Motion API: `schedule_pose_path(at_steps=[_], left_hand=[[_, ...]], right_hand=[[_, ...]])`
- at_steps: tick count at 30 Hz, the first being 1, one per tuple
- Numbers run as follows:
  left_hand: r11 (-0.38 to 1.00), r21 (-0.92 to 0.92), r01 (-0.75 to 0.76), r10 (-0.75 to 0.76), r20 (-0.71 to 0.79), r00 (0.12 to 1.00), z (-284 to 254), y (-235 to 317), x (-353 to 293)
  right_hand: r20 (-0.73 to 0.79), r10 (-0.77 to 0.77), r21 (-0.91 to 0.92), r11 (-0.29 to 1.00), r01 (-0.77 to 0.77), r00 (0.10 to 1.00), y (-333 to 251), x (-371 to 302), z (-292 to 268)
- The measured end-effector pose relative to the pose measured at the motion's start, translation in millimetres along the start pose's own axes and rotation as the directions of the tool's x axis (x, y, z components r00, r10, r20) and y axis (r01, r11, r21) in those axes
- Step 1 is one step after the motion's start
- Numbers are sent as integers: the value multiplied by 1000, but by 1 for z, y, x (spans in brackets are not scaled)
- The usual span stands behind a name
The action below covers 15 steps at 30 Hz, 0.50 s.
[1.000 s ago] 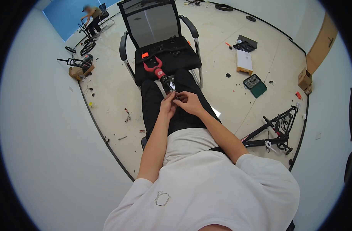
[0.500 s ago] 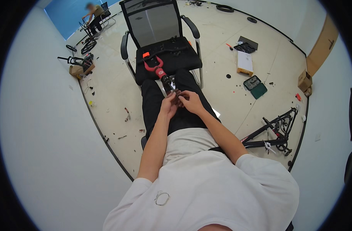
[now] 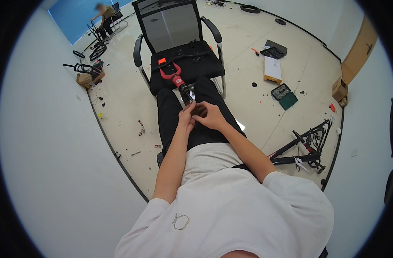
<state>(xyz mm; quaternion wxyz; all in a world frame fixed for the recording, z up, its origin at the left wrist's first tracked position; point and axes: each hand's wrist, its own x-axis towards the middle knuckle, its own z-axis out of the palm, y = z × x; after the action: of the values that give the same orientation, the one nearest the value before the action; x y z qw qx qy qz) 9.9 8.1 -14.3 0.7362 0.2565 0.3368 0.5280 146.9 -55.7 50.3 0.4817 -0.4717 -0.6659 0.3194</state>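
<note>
One red-pronged part (image 3: 178, 81), one door (image 3: 359, 50)

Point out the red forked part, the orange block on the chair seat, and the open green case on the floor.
Red forked part (image 3: 178, 80): head view, on its red neck below the prongs.
Orange block (image 3: 162, 61): head view, on its upper face.
Open green case (image 3: 288, 101): head view, on its plain green half.

Makeshift bicycle workshop, plain room with white walls (image 3: 46, 142), bike frame (image 3: 296, 159) on pale floor (image 3: 239, 99), green case (image 3: 288, 101) lying open, loose tyre (image 3: 250, 11) farther off, red forked part (image 3: 177, 80) at mesh-backed chair (image 3: 170, 32), second person (image 3: 108, 13) bent toward a bicycle (image 3: 97, 52).
</note>
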Motion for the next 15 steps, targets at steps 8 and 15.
schedule_pose_path(at_steps=[8, 15], left_hand=[[997, -24, 67, -66, 40, 997, -16, -1, 8], [994, -83, 67, -59, 93, 994, 8, 11, -13]], right_hand=[[-22, 66, 30, 997, -65, 998, 21, 6, 6], [-40, 140, 102, 986, -135, 989, 17, 5, 3]])
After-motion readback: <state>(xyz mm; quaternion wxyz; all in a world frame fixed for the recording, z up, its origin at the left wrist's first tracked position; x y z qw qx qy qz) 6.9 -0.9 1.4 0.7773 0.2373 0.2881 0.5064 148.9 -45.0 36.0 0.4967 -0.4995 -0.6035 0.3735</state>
